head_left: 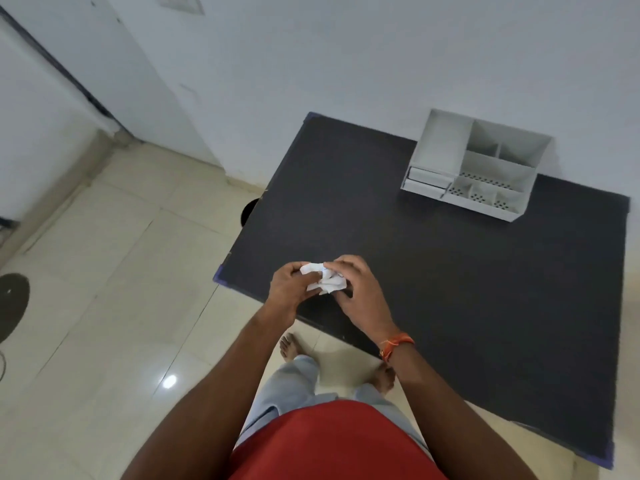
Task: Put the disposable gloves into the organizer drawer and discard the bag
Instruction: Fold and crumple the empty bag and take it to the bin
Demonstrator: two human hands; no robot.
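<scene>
A crumpled white bag (323, 281) sits between both hands above the near left corner of the dark table (433, 271). My left hand (289, 289) pinches its left side and my right hand (356, 292) wraps its right side. The white organizer (476, 168) stands at the table's far side, with two small drawers (427, 180) at its lower left, both looking pushed in. No gloves are visible outside the bag.
A small dark round object (250, 211) shows on the tiled floor just past the table's left edge. A dark round disc (12, 303) lies on the floor at far left. White walls stand behind the table. My bare feet are below the table's near edge.
</scene>
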